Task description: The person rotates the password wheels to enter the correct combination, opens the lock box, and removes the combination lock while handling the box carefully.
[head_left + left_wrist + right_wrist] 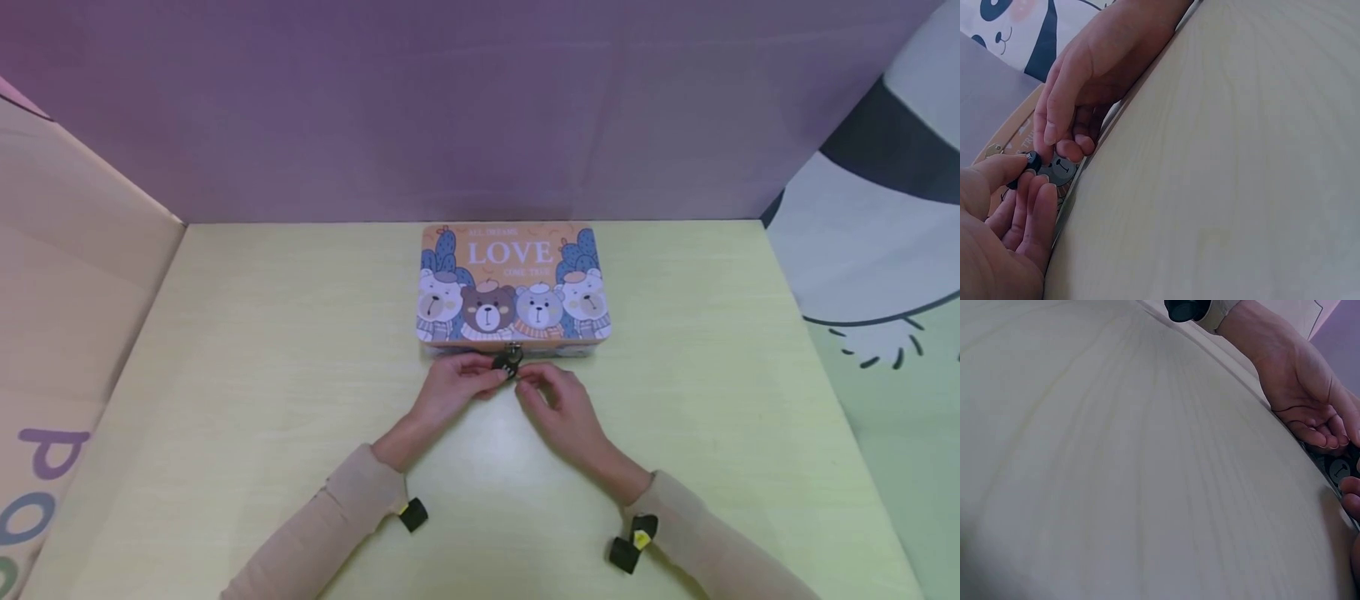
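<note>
A tin box [512,254] with bears and the word LOVE on its lid stands closed against the back wall. At its front clasp is a small black combination padlock [507,364], pinched between the thumb and fingers of my left hand [448,390]. My right hand [564,412] is just right of the padlock, its fingers loosely bent. In the left wrist view, the right fingertips hover close by the padlock [1034,161]; contact is hard to make out. The right wrist view shows only a few right fingers [1350,497] at its edge, and the padlock is mostly hidden there.
The box rests on a pale wood-grain table [300,333]. A purple wall panel [480,108] rises directly behind it. Printed panels flank the table on the left [60,275] and the right [847,233]. Small black cameras [413,515] are strapped at both sleeves.
</note>
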The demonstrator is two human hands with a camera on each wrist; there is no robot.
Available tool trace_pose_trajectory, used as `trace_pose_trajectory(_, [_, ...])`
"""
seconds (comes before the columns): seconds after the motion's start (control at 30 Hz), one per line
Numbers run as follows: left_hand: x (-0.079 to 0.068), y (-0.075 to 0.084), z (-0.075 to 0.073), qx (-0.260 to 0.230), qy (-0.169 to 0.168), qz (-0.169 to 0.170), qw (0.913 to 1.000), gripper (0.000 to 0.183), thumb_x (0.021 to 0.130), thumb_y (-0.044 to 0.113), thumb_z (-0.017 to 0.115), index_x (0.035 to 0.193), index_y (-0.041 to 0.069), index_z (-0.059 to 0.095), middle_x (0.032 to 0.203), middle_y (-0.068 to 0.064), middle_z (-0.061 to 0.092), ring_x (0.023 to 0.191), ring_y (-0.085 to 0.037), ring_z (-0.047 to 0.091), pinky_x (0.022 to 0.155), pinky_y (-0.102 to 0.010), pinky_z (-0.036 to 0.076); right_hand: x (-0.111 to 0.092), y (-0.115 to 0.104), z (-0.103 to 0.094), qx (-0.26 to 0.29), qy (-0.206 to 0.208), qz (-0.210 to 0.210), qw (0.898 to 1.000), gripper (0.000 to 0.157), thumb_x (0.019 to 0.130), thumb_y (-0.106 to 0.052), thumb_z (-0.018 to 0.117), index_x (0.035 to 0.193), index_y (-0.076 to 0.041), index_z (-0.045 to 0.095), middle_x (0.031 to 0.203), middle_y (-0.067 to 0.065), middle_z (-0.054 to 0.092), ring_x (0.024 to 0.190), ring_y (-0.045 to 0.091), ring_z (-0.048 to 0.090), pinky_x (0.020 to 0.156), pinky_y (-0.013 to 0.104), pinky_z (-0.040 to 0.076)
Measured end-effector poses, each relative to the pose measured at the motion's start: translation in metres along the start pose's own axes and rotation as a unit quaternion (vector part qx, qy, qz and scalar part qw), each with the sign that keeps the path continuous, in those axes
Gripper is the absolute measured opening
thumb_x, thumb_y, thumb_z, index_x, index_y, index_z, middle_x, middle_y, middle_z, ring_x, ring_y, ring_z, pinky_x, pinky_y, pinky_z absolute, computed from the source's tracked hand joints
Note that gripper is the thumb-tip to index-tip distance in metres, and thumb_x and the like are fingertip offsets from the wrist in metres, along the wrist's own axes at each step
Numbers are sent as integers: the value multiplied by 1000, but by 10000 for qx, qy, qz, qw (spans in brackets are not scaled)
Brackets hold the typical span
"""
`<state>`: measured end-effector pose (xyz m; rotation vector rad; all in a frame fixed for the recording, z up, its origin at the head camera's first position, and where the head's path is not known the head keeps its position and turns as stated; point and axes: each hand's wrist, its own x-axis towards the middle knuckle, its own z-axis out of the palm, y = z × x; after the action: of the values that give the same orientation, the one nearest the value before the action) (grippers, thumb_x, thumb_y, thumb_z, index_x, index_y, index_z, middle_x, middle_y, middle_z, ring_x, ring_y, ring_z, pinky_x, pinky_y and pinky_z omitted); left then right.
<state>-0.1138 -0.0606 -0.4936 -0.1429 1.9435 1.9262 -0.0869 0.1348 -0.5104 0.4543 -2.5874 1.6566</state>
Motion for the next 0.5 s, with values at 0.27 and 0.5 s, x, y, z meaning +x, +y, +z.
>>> trace_pose_trajectory(0.27, [-2, 5, 0, 44, -8, -36, 10000, 29, 84, 8, 76, 108, -6, 67, 97, -17, 73, 79, -19, 69, 76, -33, 60, 0, 0, 0, 37, -8, -37, 10000, 17, 93, -12, 66, 110, -14, 66, 101, -7, 69, 95, 13, 60, 91, 35, 46])
trace_pose_trajectory(0.5, [0, 0, -1, -33, -121, 6, 9999, 27, 86, 8, 74, 109, -3, 68, 93, -13, 73, 74, -14, 68, 73, -29, 60, 0, 1, 0, 93, -22, -8, 10000, 17, 94, -12, 66, 110, -16, 66, 101, -8, 68, 96, 13, 59, 92, 35, 45])
